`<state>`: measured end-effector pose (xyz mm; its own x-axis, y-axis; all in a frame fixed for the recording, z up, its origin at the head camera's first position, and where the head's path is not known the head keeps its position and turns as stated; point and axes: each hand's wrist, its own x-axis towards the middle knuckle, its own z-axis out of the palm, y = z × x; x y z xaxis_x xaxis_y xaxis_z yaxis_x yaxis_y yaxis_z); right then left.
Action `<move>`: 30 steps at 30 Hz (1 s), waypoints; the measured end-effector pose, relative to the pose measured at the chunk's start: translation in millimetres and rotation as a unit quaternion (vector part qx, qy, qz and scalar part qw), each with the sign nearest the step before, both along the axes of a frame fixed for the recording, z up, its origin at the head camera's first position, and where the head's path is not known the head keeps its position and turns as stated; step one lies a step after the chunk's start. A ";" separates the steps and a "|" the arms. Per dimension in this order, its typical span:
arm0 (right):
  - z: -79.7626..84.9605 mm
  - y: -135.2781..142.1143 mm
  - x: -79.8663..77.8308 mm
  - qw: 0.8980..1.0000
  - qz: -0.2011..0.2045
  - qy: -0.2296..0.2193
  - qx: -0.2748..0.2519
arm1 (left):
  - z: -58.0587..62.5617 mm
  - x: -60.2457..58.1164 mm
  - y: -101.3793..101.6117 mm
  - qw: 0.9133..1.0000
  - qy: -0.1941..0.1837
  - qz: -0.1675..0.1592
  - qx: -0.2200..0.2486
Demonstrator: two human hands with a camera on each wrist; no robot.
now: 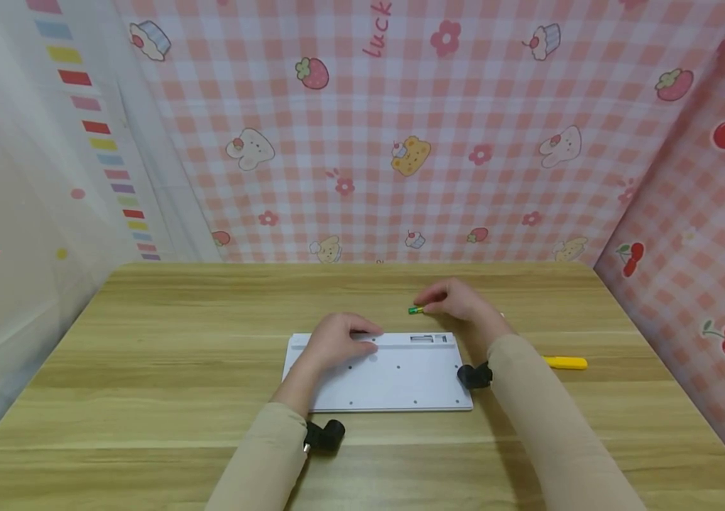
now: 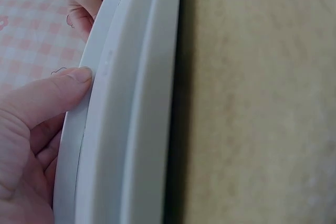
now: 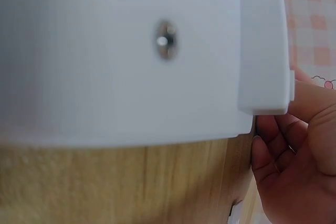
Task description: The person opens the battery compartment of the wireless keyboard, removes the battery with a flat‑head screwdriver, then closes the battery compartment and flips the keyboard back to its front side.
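A white keyboard lies underside up on the table, several small screw holes showing. Near its far right corner is an uncovered battery slot. My left hand grips the keyboard's far edge left of that slot; the left wrist view shows the thumb against the white edge. Beyond the keyboard's far right, my right hand pinches a small green and yellow battery just above or at the table. In the right wrist view the keyboard's corner partly covers the right hand, and the battery is hidden.
A yellow handle-like thing lies to the right, partly behind my right sleeve. Something small and white shows beside the right wrist. Checked cloth hangs behind the wooden table, with more cloth at both sides.
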<state>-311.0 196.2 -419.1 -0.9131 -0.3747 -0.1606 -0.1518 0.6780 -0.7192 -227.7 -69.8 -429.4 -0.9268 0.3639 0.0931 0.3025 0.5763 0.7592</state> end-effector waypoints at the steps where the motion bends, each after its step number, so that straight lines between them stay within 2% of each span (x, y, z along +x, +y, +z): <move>1: 0.5 -0.1 0.3 1.000 -0.001 -0.001 -0.001 | 0.0 0.1 -0.1 1.000 0.000 0.000 0.001; 16: 2.2 -0.5 3.0 1.000 0.001 0.004 0.001 | -0.3 -0.5 -0.9 1.000 0.006 -0.005 -0.003; 21: 4.5 0.8 3.8 1.000 0.019 0.000 -0.004 | -0.3 -0.4 -0.9 1.000 0.005 -0.007 -0.001; 25: 12.5 1.7 7.7 0.999 0.035 -0.007 -0.001 | -0.6 -0.6 -0.9 1.000 0.007 -0.006 -0.003; 30: 29.6 6.7 18.4 0.998 0.054 0.007 -0.006 | -1.1 -0.3 -0.7 1.000 0.012 -0.007 -0.001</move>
<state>-292.5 202.9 -389.5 -0.8694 -0.4730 -0.1432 -0.2336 0.6486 -0.7244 -227.9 -70.4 -430.5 -0.9192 0.3766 0.1150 0.3288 0.5735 0.7503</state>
